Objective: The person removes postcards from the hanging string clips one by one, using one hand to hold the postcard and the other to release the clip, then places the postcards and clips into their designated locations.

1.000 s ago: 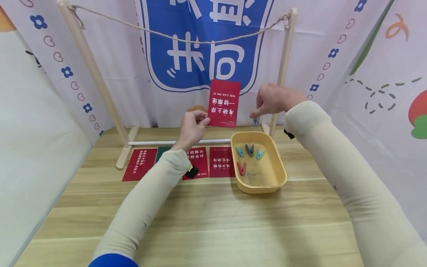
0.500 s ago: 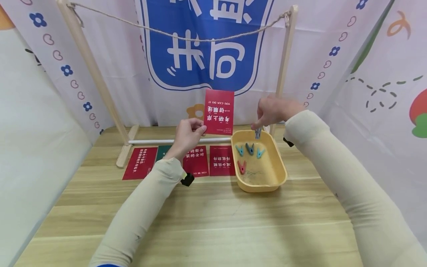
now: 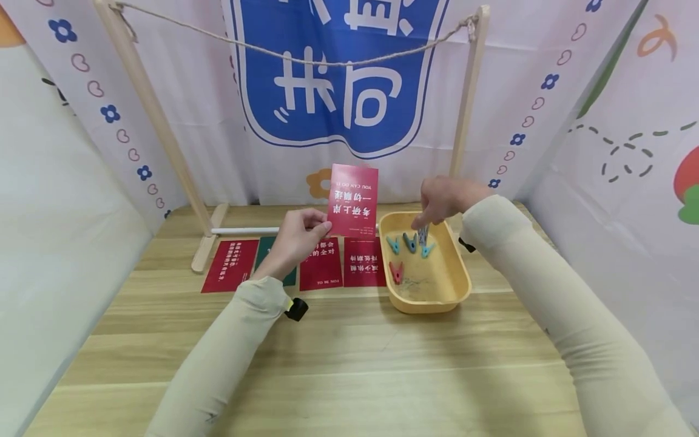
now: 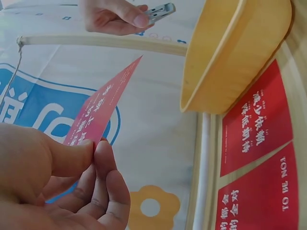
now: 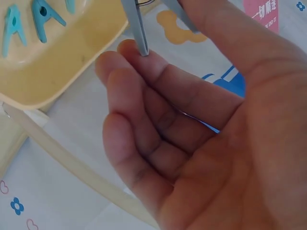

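My left hand pinches a red card with white lettering by its lower corner, holding it raised above the table. In the left wrist view, thumb and fingertips grip the card's edge. My right hand is over the far end of the yellow tub. Between its thumb and a finger it pinches a grey clothespin, whose handles show in the right wrist view. Inside the tub lie several other clothespins, among them a red clothespin, a dark clothespin and a light blue clothespin.
A twine line hangs between two wooden posts joined by a white rod at the bottom. Several cards lie in a row on the wooden table, including a red card and a green card. A printed curtain hangs behind.
Both hands have moved down. The left hand has carried the red card down and a little to the left; the right hand has lowered the grey clothespin towards the tub.
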`<state>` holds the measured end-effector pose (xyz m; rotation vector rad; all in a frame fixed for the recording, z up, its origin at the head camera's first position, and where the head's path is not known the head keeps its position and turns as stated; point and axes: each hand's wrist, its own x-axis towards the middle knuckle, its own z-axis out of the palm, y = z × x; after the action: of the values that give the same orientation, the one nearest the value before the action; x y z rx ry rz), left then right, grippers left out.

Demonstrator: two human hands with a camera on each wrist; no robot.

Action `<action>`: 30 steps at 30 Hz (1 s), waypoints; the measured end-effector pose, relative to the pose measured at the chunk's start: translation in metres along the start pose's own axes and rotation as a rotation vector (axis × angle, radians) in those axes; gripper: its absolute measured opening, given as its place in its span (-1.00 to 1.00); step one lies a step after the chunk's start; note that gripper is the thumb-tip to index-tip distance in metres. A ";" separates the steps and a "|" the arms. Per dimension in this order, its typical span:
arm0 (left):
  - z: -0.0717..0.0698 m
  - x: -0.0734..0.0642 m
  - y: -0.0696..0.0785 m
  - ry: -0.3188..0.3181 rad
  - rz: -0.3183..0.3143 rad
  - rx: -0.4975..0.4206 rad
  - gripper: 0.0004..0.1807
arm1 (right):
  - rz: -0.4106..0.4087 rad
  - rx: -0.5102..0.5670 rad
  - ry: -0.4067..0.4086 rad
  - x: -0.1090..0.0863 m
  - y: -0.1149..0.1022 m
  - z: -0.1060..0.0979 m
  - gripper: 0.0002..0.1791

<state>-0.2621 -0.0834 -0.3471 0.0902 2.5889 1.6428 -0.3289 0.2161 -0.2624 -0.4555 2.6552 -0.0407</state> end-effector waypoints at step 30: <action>-0.007 -0.045 -0.033 -0.086 -0.121 0.019 -0.74 | 0.125 -0.014 -0.138 0.025 -0.008 0.053 -0.55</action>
<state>-0.2183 -0.1078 -0.3722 0.0046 2.4941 1.5389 -0.3247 0.2034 -0.3198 -0.2857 2.5430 0.0465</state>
